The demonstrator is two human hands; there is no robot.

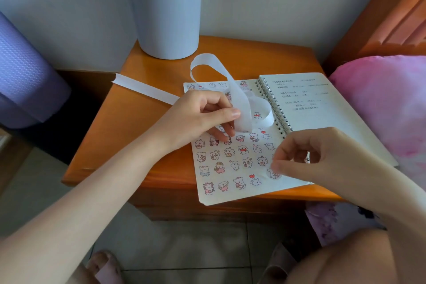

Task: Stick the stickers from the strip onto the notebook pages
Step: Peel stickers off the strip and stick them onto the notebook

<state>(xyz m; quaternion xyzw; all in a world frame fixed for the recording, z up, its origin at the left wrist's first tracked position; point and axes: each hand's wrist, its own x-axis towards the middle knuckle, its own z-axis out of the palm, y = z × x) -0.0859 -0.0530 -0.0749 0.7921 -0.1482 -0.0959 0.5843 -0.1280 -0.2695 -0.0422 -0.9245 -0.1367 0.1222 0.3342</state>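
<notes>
The notebook (322, 108) lies open on the surface (138, 134), its spiral spine running from far-centre down toward the near right. The left page (214, 198) is the one being filled and carries rows of small bear stickers.

The right hand (306, 157) has thumb and forefinger curled together, pinching a round sticker (273, 174) at the right end of the second-lowest row. It sits low against the paper, but it is unclear whether it already touches. This spot lies directly under the right fingertips, near the page's inner edge, so the coming move looks like a short press straight down, not a reach.

The left hand (207, 115) hovers over the middle of the same page and pinches the strip (147, 89) between thumb and fingers. From that grip, the strip loops up and away toward the bin (166, 18), then curls back over the page. Another length runs flat to the far left and overhangs the surface edge. A bear (257, 115) shows on the curled end just right of the left hand, between the two hands and nearer the left. The right hand would have to travel up and left across the page to peel it.
</notes>
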